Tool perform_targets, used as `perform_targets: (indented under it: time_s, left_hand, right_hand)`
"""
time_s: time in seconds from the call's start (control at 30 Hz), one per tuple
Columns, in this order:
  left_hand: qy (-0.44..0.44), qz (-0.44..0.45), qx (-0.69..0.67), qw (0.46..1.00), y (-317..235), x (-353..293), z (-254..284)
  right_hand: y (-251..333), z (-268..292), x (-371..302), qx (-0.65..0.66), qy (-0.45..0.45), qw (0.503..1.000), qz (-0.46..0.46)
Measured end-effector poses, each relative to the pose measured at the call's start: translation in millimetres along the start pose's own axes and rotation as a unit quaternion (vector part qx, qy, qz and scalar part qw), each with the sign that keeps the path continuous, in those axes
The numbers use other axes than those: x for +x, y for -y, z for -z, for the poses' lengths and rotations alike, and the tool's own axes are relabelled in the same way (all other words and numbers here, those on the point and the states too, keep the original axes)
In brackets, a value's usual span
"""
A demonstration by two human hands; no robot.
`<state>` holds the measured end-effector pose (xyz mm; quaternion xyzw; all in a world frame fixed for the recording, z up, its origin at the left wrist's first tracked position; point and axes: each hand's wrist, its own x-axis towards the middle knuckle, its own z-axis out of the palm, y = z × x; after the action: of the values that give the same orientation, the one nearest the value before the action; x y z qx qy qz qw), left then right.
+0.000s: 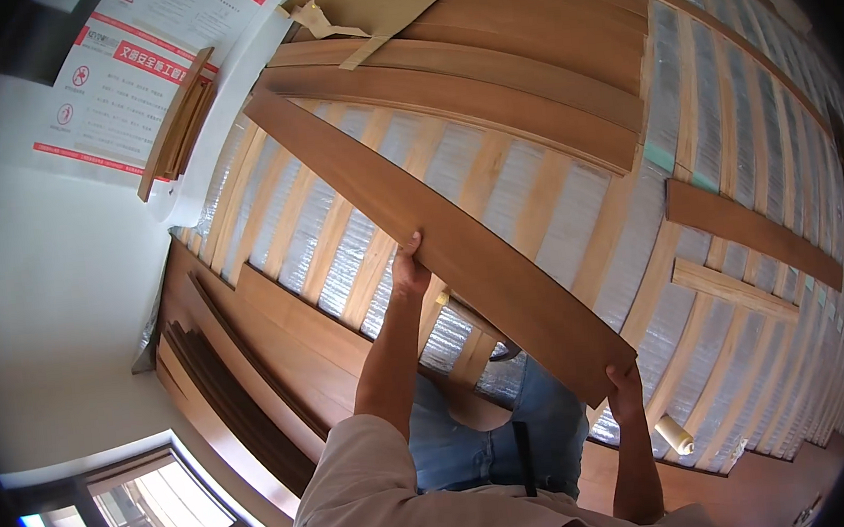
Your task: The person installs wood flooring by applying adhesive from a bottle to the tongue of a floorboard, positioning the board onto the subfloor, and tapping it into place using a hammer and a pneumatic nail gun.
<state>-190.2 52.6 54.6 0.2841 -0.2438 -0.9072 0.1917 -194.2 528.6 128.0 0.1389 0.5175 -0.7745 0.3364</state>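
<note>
A long brown floorboard point(440, 237) slants across the view, raised above the joists, its far end by the left wall. My left hand point(409, 265) grips its near edge around the middle, thumb showing on top. At the board's right end, my right hand point(625, 386) is closed round the corner. The fingers of both hands are partly hidden beneath the board. Under it, pale wooden joists point(484, 173) alternate with silvery foil sheeting point(454, 341). Partly covered by the board, a dark curved tool with a light handle end lies by my knees; its kind is unclear.
Laid floorboards point(541, 12) cover the far side, with cardboard point(399, 4) on top. Loose boards point(234, 410) are stacked at left. A short board point(751, 233) and a wooden offcut point(735, 288) rest on the joists at right, near a yellowish cylinder point(674, 435). Board pieces point(177, 124) lean by a poster.
</note>
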Motion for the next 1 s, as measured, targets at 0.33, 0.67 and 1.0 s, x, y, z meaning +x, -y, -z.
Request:
perform_targets:
  time_s: [0.33,0.67,1.0]
  left_hand:
    - [0.008,0.170,-0.081,0.982,149,-175,-20]
    - [0.055,0.167,-0.154,0.972,194,-252,-71]
    - [0.157,0.257,-0.046,0.953,139,-295,-100]
  right_hand:
    - [47,157,-131,-0.203,-0.201,0.951,0.119]
    - [-8,193,-214,0.067,-0.054,0.983,0.163]
    - [-12,-41,-142,0.192,-0.027,0.952,0.236]
